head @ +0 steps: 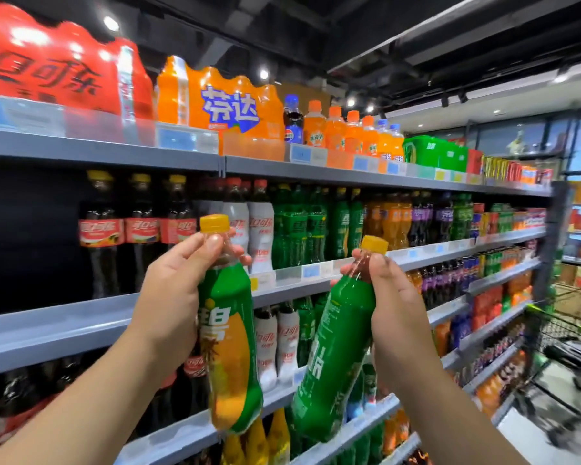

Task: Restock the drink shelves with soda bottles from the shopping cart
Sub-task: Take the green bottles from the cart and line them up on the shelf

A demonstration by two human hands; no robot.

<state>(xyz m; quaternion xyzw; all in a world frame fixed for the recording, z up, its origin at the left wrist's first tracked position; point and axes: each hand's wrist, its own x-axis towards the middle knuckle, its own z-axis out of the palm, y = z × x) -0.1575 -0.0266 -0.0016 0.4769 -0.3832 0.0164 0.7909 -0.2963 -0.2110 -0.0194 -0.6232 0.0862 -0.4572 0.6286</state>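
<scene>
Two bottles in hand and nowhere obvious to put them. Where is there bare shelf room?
The second shelf is bare left of the yellow-capped cola bottles, a dark gap. Rightward, the white cola and green bottles stand packed tight.

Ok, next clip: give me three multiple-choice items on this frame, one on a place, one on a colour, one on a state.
1. Where is the shopping cart?
A. far right, at the aisle's end
B. lower left
C. behind the red multipacks

2. What colour are the caps of the two held bottles?
A. blue
B. yellow
C. white

3. How is the bottle in the right hand held?
A. lying flat
B. upside down
C. tilted, cap leaning right

Answers: 1 A, its wire basket shows at the right edge. 2 B, the left bottle and the right bottle both have yellow caps. 3 C, it slants, while the one in the left hand is nearly upright.
</scene>
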